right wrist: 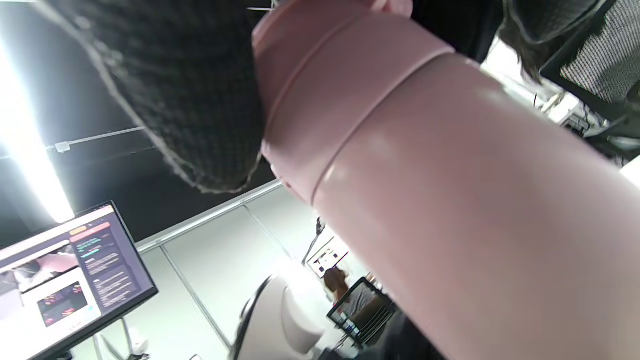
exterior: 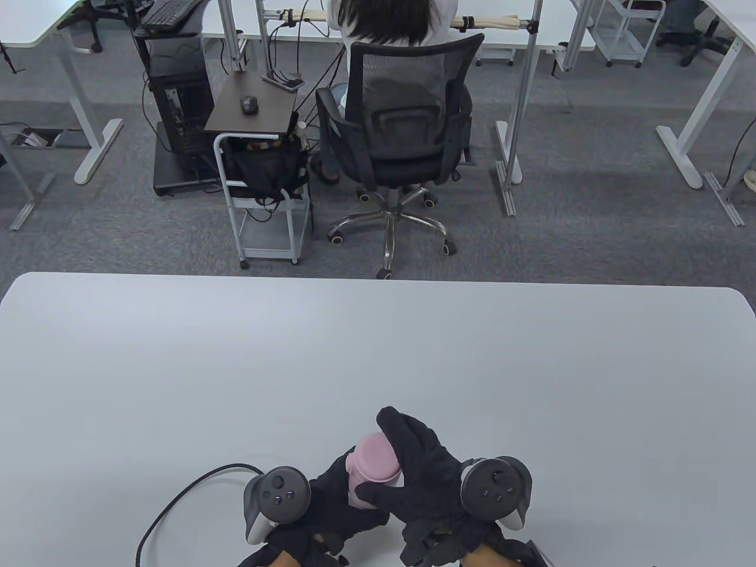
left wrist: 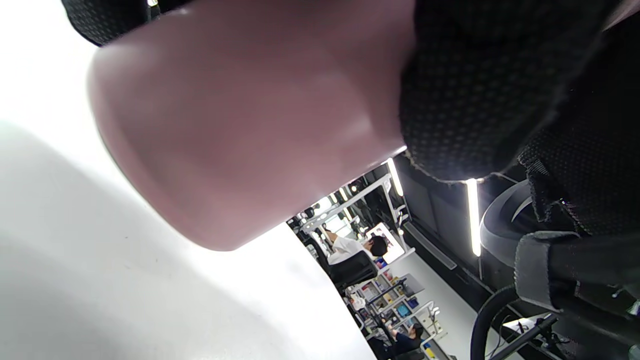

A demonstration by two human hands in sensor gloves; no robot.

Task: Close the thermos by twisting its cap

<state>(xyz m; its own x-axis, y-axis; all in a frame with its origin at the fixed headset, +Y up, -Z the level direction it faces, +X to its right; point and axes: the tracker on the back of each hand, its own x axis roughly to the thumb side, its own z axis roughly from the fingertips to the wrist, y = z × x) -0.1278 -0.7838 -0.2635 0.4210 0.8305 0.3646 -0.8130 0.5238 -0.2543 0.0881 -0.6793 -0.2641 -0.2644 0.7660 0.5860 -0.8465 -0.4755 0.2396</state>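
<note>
A pink thermos [exterior: 356, 497] stands upright near the table's front edge, its pink cap [exterior: 375, 458] sitting on top. My left hand [exterior: 338, 491] grips the thermos body from the left. My right hand [exterior: 409, 462] is curled over the cap, thumb at the front and fingers round the far side. In the left wrist view the thermos's lower body [left wrist: 240, 125] fills the frame with black glove fingers [left wrist: 475, 85] against it. Seen from the right wrist, the thermos body [right wrist: 475, 215] and the cap [right wrist: 320, 75] show a seam between them, and a gloved finger [right wrist: 175, 90] lies beside the cap.
The white table [exterior: 378, 354] stretches far ahead and to both sides of the thermos. A black cable [exterior: 177, 502] loops on the table left of my left hand. Beyond the table, a person sits in an office chair [exterior: 401, 136] beside a small cart [exterior: 260, 183].
</note>
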